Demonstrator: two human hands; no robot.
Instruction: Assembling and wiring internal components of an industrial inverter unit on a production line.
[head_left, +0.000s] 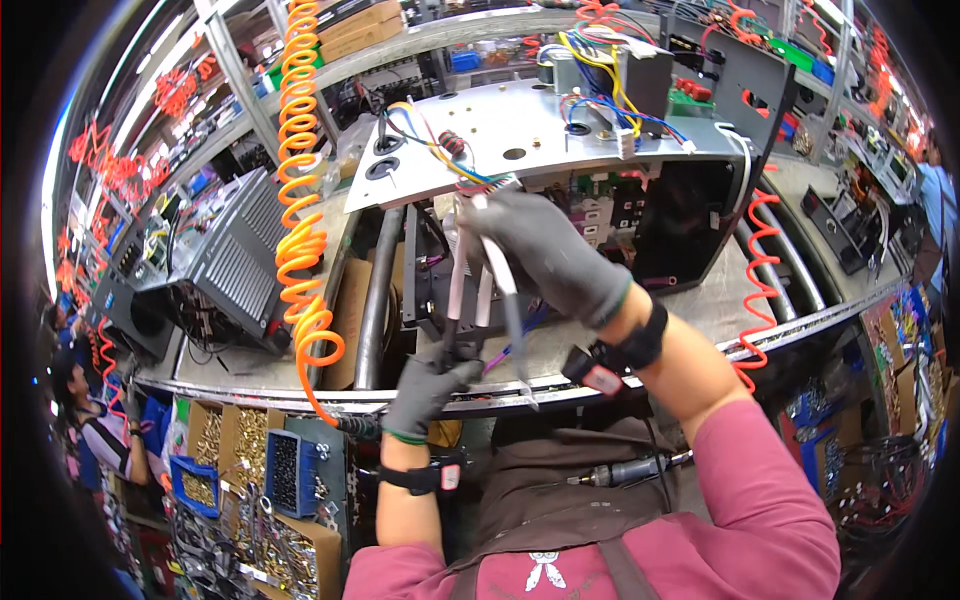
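My left hand (pixel 430 392), in a dark grey glove, is closed around the lower end of a bundle of sleeved cables (pixel 456 285). Higher up, my right hand (pixel 550 250), gloved too and a little blurred, has its fingers closed on the same bundle, where several coloured wires come out of it. The wires lead back over a white metal panel (pixel 480 125) with round holes. Below the panel stands an open black chassis (pixel 690 215) with circuit boards inside. One pale cable hangs loose between my hands and is smeared by motion.
An orange coiled hose (pixel 298 180) hangs at the left, in front of a finned grey unit (pixel 225 260). Another coiled hose (pixel 762 290) runs down at the right. Bins of screws (pixel 290 470) stand below the bench edge. A power screwdriver (pixel 630 470) lies across my lap.
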